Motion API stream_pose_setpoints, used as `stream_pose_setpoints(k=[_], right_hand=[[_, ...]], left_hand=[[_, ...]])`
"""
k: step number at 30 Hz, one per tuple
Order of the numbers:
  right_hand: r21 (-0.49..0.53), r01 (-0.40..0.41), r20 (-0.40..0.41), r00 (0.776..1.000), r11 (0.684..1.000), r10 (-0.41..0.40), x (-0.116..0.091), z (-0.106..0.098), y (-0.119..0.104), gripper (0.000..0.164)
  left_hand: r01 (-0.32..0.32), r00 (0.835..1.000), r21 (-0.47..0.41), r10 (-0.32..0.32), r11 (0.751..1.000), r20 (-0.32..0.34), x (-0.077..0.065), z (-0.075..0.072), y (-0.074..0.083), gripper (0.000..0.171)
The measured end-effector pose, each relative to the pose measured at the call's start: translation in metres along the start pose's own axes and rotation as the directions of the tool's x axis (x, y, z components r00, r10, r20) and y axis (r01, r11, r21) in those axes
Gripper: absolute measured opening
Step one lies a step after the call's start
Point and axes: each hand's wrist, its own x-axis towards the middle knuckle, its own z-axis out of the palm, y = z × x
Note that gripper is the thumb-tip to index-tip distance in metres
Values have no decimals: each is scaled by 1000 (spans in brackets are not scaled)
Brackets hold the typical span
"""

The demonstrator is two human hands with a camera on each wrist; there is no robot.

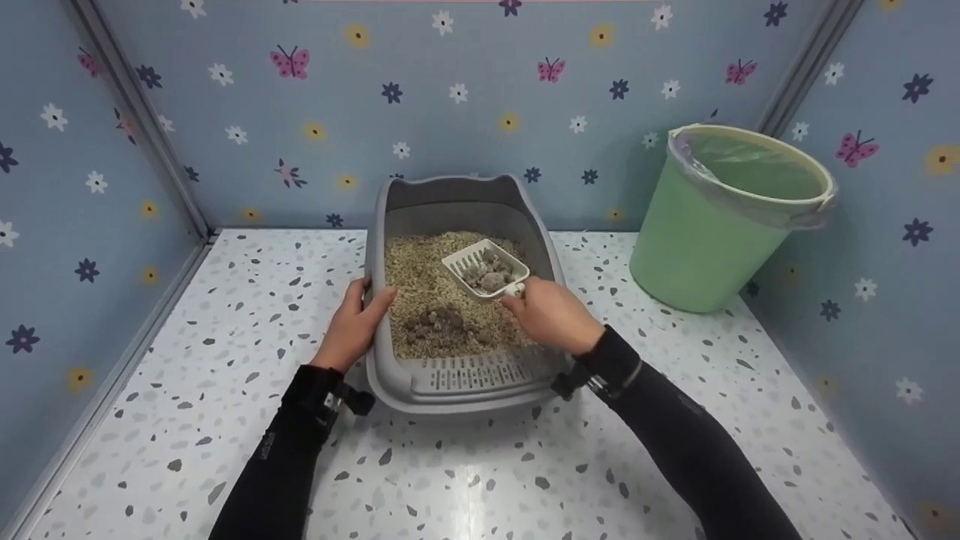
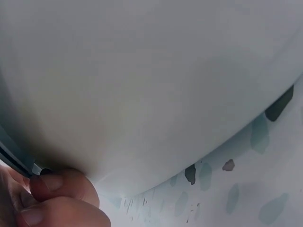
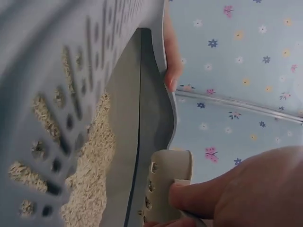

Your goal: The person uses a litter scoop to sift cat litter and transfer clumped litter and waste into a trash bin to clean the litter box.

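A grey litter box (image 1: pixel 465 405) stands on the speckled surface with tan pellet litter (image 1: pixel 416 274) inside. My left hand (image 1: pixel 352 326) holds its left side wall, thumb over the rim and fingers outside; curled fingers (image 2: pixel 66 187) show against the wall in the left wrist view. My right hand (image 1: pixel 555 319) grips the short handle of a pale slotted litter scoop (image 1: pixel 458 262), held above the litter at the box's right side. Greyish clumps (image 1: pixel 491 280) lie in the scoop. Darker clumps (image 1: pixel 444 324) sit on the litter near the front. The right wrist view shows the scoop edge-on.
A green bin (image 1: pixel 697 247) with a clear plastic liner over its rim stands at the back right. Flower-and-butterfly panels (image 1: pixel 457 112) rise behind the box and on both sides. The box's front has a slotted ledge (image 1: pixel 480 373).
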Motion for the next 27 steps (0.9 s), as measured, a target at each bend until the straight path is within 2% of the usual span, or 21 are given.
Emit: stream_pose_setpoints(k=[5, 11, 16, 22, 27], right_hand=[[18, -13, -29, 999, 1000, 13, 1, -2, 2, 33], [50, -50, 69, 997, 997, 47, -4, -14, 2, 36], [80, -75, 91, 994, 994, 68, -5, -28, 5, 36], [3, -29, 58, 998, 1000, 29, -2, -46, 10, 43], [-21, 2, 33, 999, 1000, -2, 0, -72, 19, 47]], left_hand=[[9, 1000, -13, -9, 1000, 10, -3, 0, 1, 90], [18, 1000, -9, -18, 1000, 25, -5, -2, 3, 87], [27, 999, -25, -26, 999, 21, -5, -2, 4, 85], [20, 1000, -3, -20, 1000, 17, -4, -2, 4, 89], [11, 1000, 20, -11, 1000, 8, -4, -2, 3, 91]])
